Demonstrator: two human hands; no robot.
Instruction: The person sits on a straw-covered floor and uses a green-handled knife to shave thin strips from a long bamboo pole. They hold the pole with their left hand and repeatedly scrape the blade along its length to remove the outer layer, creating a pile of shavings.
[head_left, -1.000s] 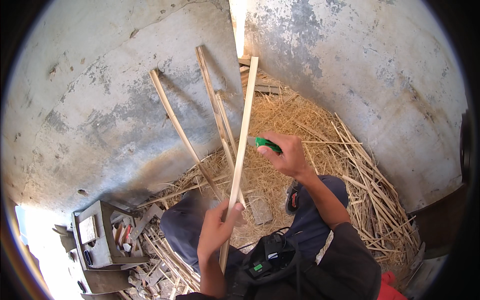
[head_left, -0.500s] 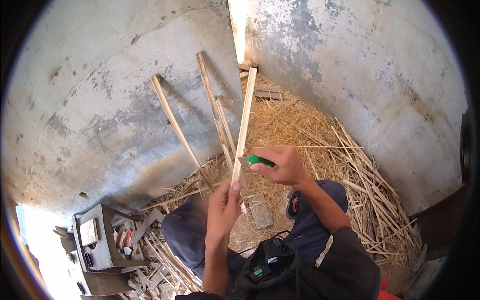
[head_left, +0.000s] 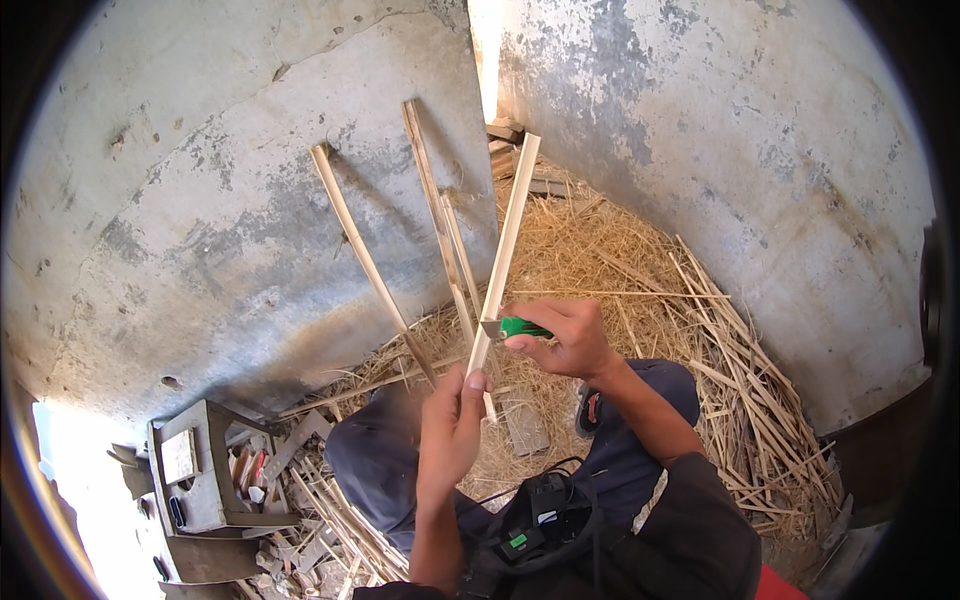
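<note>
My left hand (head_left: 452, 422) is closed around the lower end of a long pale wooden strip (head_left: 511, 226), which tilts up and away to the right. My right hand (head_left: 568, 338) grips a knife with a green handle (head_left: 522, 328). The knife's short blade (head_left: 490, 327) touches the strip a little above my left thumb. Part of the green handle is hidden in my right fingers.
Several wooden strips (head_left: 361, 246) lean on the peeling wall (head_left: 240, 220) at the left. Shavings (head_left: 580, 240) cover the floor, with a pile of thin sticks (head_left: 755, 390) at the right. A battered grey box (head_left: 205, 490) stands at lower left among scraps.
The strip's upper end has swung slightly to the right. Both hands keep their grips, and the blade stays against the strip at nearly the same place.
</note>
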